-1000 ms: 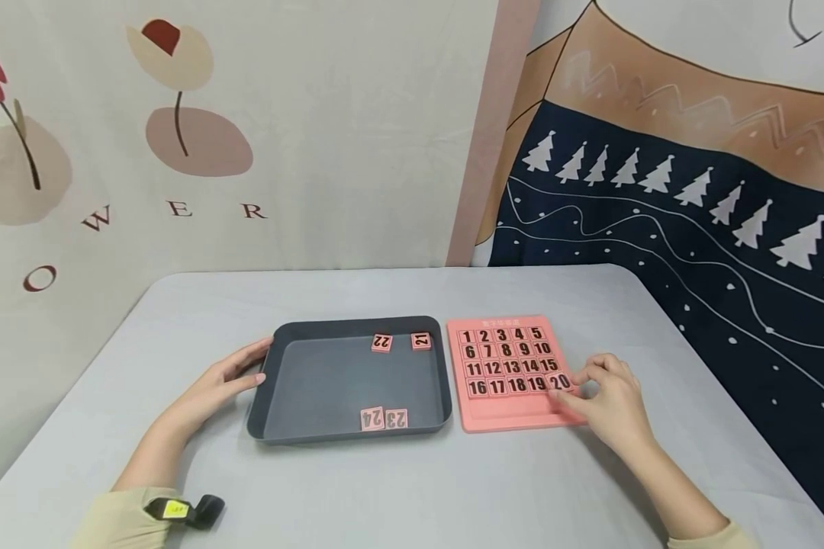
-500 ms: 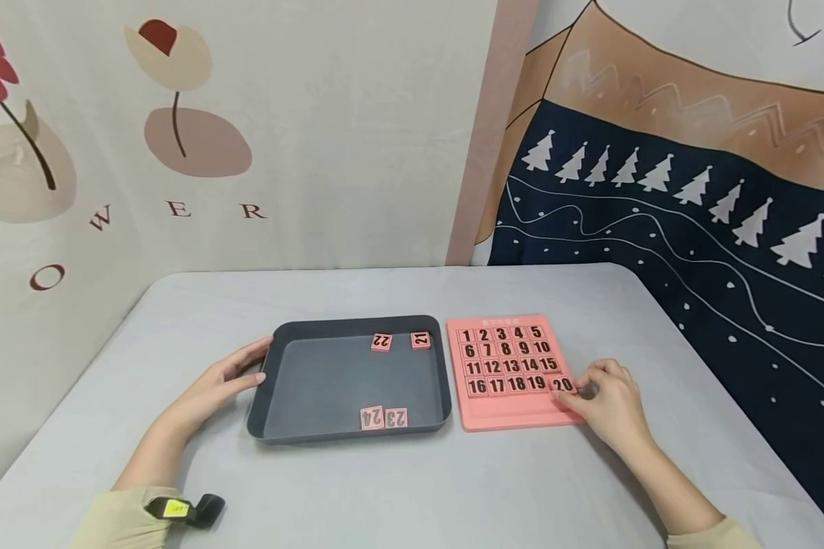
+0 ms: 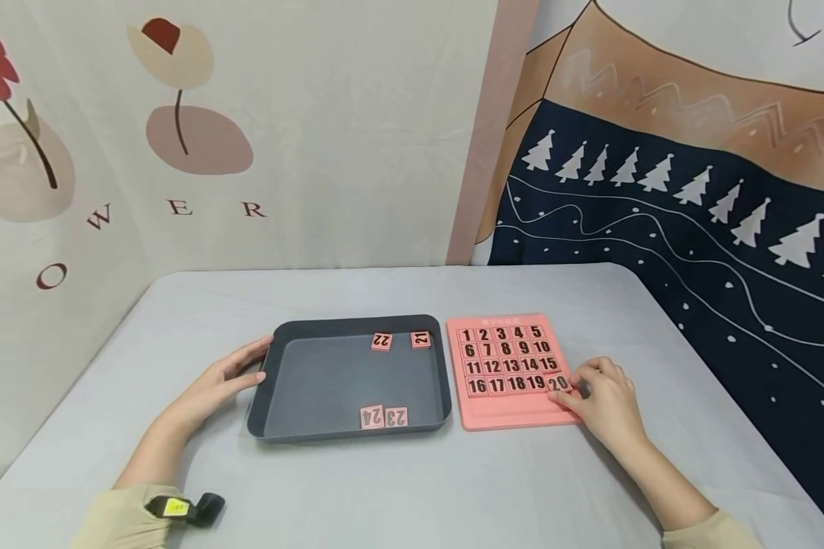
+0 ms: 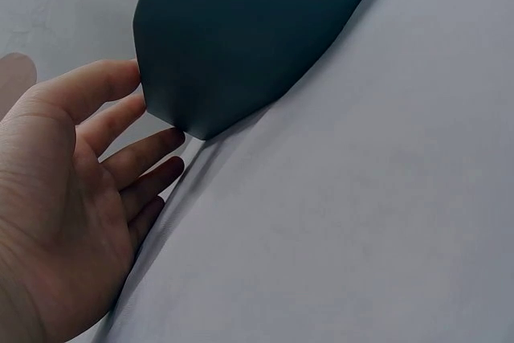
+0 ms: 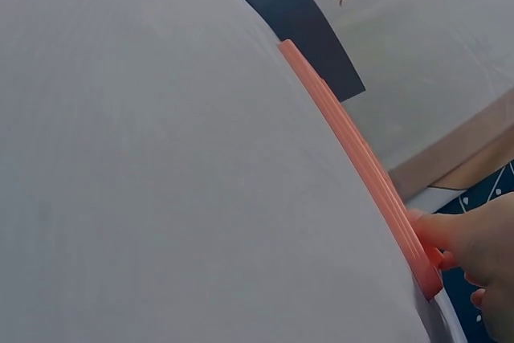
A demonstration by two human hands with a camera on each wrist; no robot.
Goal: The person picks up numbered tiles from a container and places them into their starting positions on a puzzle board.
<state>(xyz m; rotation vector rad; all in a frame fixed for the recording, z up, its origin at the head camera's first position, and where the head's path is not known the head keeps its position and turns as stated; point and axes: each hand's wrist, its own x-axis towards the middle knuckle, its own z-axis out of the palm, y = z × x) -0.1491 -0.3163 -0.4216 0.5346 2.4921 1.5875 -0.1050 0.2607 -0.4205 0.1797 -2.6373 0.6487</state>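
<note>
On the pink number board (image 3: 515,418), tiles 1 to 19 lie in ordered rows. My right hand (image 3: 607,400) pinches the number 20 tile (image 3: 559,383) between thumb and fingers, at the right end of the fourth row beside the 19. This tile sits slightly tilted. In the right wrist view, the thumb and fingers of my right hand (image 5: 474,251) are at the edge of the board (image 5: 353,146); the tile is hidden there. My left hand (image 3: 220,385) rests its relaxed fingers and thumb against the left rim of the dark grey tray (image 3: 343,381), also seen in the left wrist view.
Inside the tray, tiles 22 (image 3: 381,341) and 21 (image 3: 420,340) lie near the back, while tiles 24 (image 3: 372,417) and 23 (image 3: 396,417) lie at the front. A white cloth (image 3: 384,496) covers the table. Printed fabric (image 3: 357,152) hangs behind it.
The number 20 tile shifted a little right, then back left towards the 19, with my right hand moving along. My left hand and the tray stay where they were.
</note>
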